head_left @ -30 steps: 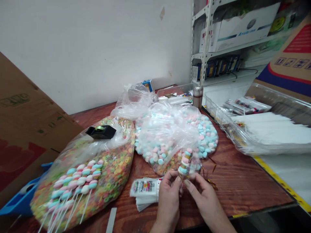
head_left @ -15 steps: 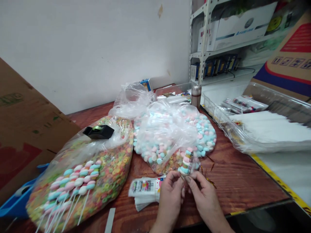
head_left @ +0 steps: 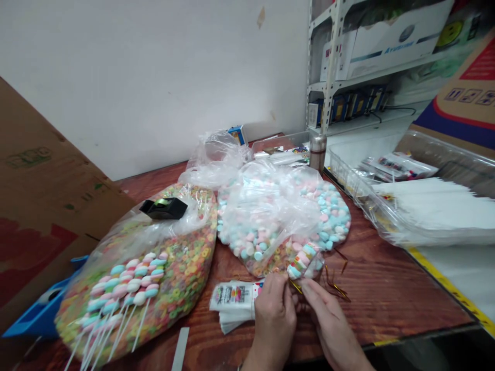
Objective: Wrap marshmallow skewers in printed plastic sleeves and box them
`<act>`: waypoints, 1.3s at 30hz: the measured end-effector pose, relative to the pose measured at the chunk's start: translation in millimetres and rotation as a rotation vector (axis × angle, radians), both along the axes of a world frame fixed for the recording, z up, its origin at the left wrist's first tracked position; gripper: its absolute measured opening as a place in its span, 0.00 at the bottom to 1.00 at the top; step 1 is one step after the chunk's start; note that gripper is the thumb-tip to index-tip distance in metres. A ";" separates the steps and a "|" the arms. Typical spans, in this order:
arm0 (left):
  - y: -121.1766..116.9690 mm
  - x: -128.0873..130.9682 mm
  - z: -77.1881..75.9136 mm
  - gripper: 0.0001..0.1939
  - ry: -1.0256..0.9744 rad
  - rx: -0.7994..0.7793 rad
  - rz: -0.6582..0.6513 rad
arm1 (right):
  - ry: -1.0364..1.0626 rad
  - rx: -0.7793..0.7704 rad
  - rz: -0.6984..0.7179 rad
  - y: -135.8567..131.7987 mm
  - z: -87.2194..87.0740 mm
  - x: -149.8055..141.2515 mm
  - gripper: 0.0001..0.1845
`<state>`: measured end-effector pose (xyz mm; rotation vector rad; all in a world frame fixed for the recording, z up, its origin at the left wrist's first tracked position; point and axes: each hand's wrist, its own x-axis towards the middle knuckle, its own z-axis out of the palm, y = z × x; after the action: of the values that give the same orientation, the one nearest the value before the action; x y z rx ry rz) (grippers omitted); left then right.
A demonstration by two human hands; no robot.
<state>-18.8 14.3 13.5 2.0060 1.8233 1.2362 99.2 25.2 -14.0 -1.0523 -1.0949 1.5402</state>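
Observation:
A marshmallow skewer point(head_left: 302, 261) in pink, blue and white, wrapped in a clear bag, tilts up and to the right beyond my fingertips. My left hand point(head_left: 274, 312) is closed, its thumb and fingers pinching a gold twist tie point(head_left: 296, 286) at the base of the bag. Close beside it, my right hand point(head_left: 328, 317) has its fingers curled around the lower end of the bagged skewer; its fingertips are partly hidden. A stack of printed bags point(head_left: 234, 301) lies left of my hands. Loose gold twist ties point(head_left: 335, 289) lie on the table to the right.
A large bag of cereal rings point(head_left: 189, 260) carries several marshmallow skewers point(head_left: 133, 281) and a black tape dispenser point(head_left: 164, 208). Behind my hands is a bag of marshmallows point(head_left: 334, 211). A steel flask point(head_left: 317, 153) and a clear plastic bin point(head_left: 371, 211) stand farther right.
The bagged skewer now leans more to the right. A gold twist tie shows between my hands, and my right hand's fingers have straightened somewhat. The view has shifted slightly left.

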 end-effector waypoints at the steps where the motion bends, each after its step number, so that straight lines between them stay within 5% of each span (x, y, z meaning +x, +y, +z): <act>1: -0.8 -0.4 -1.1 0.11 0.014 -0.007 -0.004 | 0.074 -0.062 0.013 0.4 0.8 -0.5 0.17; 6: -3.0 3.5 -5.0 0.13 -0.047 -0.040 -0.019 | 0.127 -0.116 -0.005 4.9 7.8 -4.3 0.15; 17: -1.3 9.5 11.9 0.06 -0.549 -0.289 0.016 | 0.061 -0.031 -0.051 9.1 2.7 6.8 0.15; 22: -2.4 5.9 7.1 0.08 -0.352 -0.186 0.028 | 0.066 -0.030 0.070 7.9 15.1 8.0 0.11; 28: -4.9 8.3 1.4 0.12 -0.184 -0.116 -0.063 | 0.124 -0.080 -0.048 4.2 0.9 2.0 0.13; 33: -2.7 12.5 6.4 0.08 -0.526 -0.268 -0.061 | 0.149 -0.055 -0.061 4.9 -2.3 4.4 0.12; 36: 0.7 9.4 14.3 0.09 -0.859 -0.421 -0.144 | 0.168 -0.039 -0.038 6.6 9.5 11.0 0.16; 39: 5.5 0.8 23.2 0.12 -0.866 -0.432 -0.288 | 0.107 0.036 0.087 6.8 28.8 21.1 0.09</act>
<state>-18.0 19.8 36.6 1.1584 1.1822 1.2057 120.3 32.0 14.8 -0.8979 -1.1024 1.6206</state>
